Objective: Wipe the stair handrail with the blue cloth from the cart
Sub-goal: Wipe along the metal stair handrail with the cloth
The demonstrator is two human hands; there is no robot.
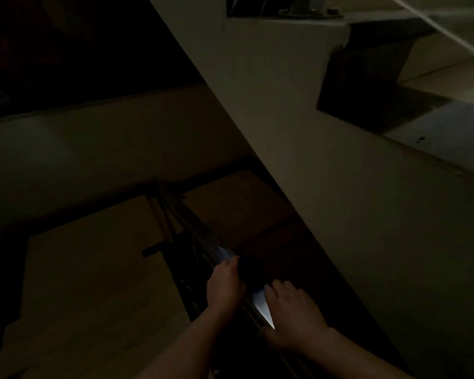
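both hands on the handrail — dim stairwell

Left hand curled; right hand lies flat.

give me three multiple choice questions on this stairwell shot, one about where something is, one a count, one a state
1. Where is the dark cloth?
A. on the handrail between the two hands
B. on the floor of the landing
C. draped over the right forearm

2. How many hands are at the handrail?
A. none
B. one
C. two

3. How is the stairwell lit?
A. brightly
B. dimly
C. by direct sunlight

Answers:
1. A, the dark patch lies on the rail, with the left hand beside it and the right hand lower down.
2. C, both hands are on the shiny rail.
3. B, most of the frame is in deep shadow.
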